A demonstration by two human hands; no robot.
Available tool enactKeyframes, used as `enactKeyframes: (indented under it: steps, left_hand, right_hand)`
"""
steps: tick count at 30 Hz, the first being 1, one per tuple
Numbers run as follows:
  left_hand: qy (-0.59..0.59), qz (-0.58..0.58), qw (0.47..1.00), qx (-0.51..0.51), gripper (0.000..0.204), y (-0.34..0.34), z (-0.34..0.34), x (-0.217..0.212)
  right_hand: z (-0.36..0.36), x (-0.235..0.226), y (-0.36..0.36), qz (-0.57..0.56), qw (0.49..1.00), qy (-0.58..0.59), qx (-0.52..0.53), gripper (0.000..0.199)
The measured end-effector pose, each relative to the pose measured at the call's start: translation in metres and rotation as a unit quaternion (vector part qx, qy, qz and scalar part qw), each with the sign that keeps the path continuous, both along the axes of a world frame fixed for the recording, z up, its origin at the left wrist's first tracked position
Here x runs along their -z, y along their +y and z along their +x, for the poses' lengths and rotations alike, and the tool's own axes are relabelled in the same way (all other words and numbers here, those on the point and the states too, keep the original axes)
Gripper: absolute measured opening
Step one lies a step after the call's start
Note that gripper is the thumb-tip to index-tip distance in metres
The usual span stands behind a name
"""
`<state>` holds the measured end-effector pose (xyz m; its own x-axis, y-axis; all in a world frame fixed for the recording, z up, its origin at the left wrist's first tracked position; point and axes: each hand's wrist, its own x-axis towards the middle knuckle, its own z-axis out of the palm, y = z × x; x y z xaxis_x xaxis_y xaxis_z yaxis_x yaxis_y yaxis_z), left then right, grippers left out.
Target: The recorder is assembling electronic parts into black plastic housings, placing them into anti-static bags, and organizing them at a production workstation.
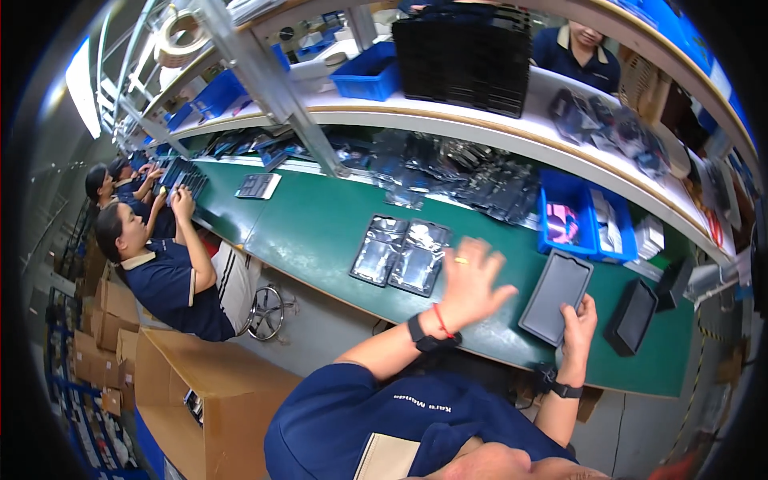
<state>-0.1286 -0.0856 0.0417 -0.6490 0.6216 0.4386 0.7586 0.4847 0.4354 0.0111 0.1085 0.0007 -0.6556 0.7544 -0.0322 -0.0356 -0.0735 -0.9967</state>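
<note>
- Head view: a green desk runs from upper left to lower right, its front edge toward the person.
- Right hand: grip narrow, holding a black tray. The thumb lies over the rim of its right side; the other fingers are mostly hidden.
- Location of the black tray: at the front edge of the desk, toward the right end, hollow side up. Whether its underside bears on the desk cannot be told.
- Left hand: grip wide, fingers spread, slightly blurred. It is near the front edge, between the held tray and two filled trays.
- Left filled tray and right filled tray: side by side, near the front edge, left of the left hand. Both carry shiny, clear-wrapped contents.
- Upright-walled dark tray: near the front right corner. A second dark tray is near the right end, farther back.
- Left blue bin and right blue bin: adjoining, toward the back edge, behind the held tray. The first contains pink items, the second pale pieces.
- Bagged parts: heaped along the back edge.
- Shelf above the back edge: bears a tall black stack and a blue box.
- Co-worker: at the front edge, toward the left end, both hands raised.
</note>
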Motion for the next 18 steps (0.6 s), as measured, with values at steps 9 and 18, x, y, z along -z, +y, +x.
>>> enactKeyframes:
  steps: [9,18]
  left_hand:
    - [-0.214,-0.22,0.924,-0.23,0.08,-0.152,-0.107,0.041]
    - [0.007,-0.127,0.954,-0.27,0.073,-0.251,-0.185,0.028]
  right_hand:
    - [-0.025,-0.003,-0.034,-0.013,1.0,-0.019,0.006,0.054]
    - [-0.057,-0.024,-0.067,0.106,0.992,-0.066,0.015,0.053]
